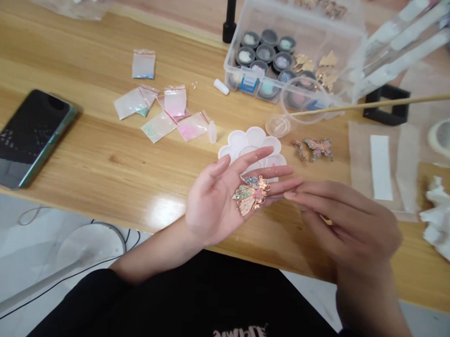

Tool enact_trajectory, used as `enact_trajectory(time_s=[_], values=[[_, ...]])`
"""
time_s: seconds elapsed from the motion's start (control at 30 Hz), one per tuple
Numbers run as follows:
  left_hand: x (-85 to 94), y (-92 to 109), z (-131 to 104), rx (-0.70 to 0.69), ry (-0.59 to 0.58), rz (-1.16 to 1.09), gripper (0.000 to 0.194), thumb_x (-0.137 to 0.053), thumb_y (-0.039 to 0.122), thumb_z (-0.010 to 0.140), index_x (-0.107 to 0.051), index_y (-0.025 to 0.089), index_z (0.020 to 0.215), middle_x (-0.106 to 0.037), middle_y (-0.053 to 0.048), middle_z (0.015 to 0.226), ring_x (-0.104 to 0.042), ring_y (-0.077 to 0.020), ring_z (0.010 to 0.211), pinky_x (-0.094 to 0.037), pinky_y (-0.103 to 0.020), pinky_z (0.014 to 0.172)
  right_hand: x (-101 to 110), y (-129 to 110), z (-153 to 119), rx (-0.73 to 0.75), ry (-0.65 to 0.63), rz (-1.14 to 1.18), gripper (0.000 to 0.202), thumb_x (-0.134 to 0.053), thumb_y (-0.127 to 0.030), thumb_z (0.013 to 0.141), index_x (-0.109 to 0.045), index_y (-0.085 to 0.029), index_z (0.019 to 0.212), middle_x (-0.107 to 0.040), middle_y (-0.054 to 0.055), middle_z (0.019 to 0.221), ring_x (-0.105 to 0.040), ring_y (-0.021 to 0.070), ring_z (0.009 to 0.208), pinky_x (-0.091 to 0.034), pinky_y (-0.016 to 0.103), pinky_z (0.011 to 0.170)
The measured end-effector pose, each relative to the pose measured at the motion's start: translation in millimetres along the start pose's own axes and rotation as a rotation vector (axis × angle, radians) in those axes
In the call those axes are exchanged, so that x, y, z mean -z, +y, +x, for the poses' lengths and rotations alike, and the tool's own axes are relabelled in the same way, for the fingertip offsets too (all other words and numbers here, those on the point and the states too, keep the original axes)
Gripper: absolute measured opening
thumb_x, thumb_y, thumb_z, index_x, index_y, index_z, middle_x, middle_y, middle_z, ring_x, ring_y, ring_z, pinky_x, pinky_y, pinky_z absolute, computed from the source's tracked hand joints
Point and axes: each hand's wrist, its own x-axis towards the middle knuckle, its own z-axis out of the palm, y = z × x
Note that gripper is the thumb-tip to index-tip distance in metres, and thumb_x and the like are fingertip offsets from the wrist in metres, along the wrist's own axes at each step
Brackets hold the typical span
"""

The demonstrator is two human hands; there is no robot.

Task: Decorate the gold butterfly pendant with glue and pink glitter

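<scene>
My left hand [218, 203] is palm up with its fingers stretched out, holding a gold butterfly ornament [251, 193] across the palm. Blue, green and pink bits fill parts of its wings and body; one wing looks pale gold. My right hand [342, 218] is closed in a pinch on a thin stick-like tool [279, 197], whose tip points at the butterfly's edge. Whether the tip touches it I cannot tell. Behind my left fingers sits a white flower-shaped palette [256, 136], partly hidden. To its right lies a finished-looking coloured butterfly [320, 149] beside a smaller piece [299, 150].
A clear plastic box [231, 64] holds several small pots and gold pieces. Small zip bags [191, 127] of coloured grains lie left of the palette. A phone [28, 135] rests at far left. A wooden stick [377, 103], black square frame [386, 116] and tissue [444, 223] are at right.
</scene>
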Motion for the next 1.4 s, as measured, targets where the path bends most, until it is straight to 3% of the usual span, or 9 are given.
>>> enact_trajectory(time_s=[0.43, 0.63, 0.97, 1.23, 1.4], values=[[1.1, -2.0, 0.5, -0.025, 0.045, -0.021, 0.052, -0.044, 0.053, 0.096, -0.060, 0.014, 0.126, -0.069, -0.017, 0.130, -0.057, -0.0359, 0.136, -0.026, -0.049, 0.123, 0.1, -1.7, 2.1, 0.018, 0.026, -0.044, 0.039, -0.062, -0.001, 0.086, -0.069, -0.028, 0.112, -0.077, -0.001, 0.097, -0.075, 0.0144, 0.084, -0.062, 0.027, 0.071], [-0.6, -2.6, 0.7, -0.043, 0.043, -0.045, 0.053, -0.042, 0.050, 0.097, -0.060, 0.011, 0.127, -0.071, -0.019, 0.123, -0.058, -0.0348, 0.135, -0.031, -0.047, 0.121, -2.0, -1.9, 1.6, 0.018, 0.015, -0.051, 0.035, -0.063, 0.000, 0.086, -0.069, -0.024, 0.111, -0.077, 0.000, 0.100, -0.074, 0.0132, 0.088, -0.061, 0.024, 0.077], [1.0, -2.3, 1.4, -0.037, 0.022, -0.042, 0.050, -0.042, 0.051, 0.097, -0.061, 0.013, 0.123, -0.074, -0.015, 0.118, -0.057, -0.0340, 0.136, -0.033, -0.046, 0.120, -0.9, -0.9, 1.7, 0.025, 0.009, -0.058, 0.039, -0.063, -0.003, 0.088, -0.068, -0.030, 0.115, -0.078, 0.000, 0.101, -0.076, 0.0159, 0.087, -0.063, 0.027, 0.074], [-0.3, -2.0, 0.2, -0.013, 0.024, -0.039, 0.061, -0.040, 0.052, 0.098, -0.052, 0.011, 0.141, -0.069, -0.017, 0.132, -0.052, -0.0339, 0.141, -0.032, -0.046, 0.121, -1.1, -1.4, 0.8, 0.011, 0.016, -0.064, 0.040, -0.063, -0.003, 0.088, -0.069, -0.031, 0.116, -0.078, -0.001, 0.101, -0.076, 0.0166, 0.087, -0.064, 0.029, 0.071], [0.4, -2.0, 0.5, -0.024, 0.016, -0.034, 0.054, -0.040, 0.051, 0.098, -0.059, 0.013, 0.131, -0.073, -0.015, 0.122, -0.054, -0.0334, 0.139, -0.032, -0.046, 0.121, -1.4, -1.6, 1.7, 0.012, 0.028, -0.042, 0.044, -0.064, -0.002, 0.087, -0.069, -0.031, 0.120, -0.078, 0.000, 0.103, -0.076, 0.0165, 0.090, -0.065, 0.028, 0.075]])
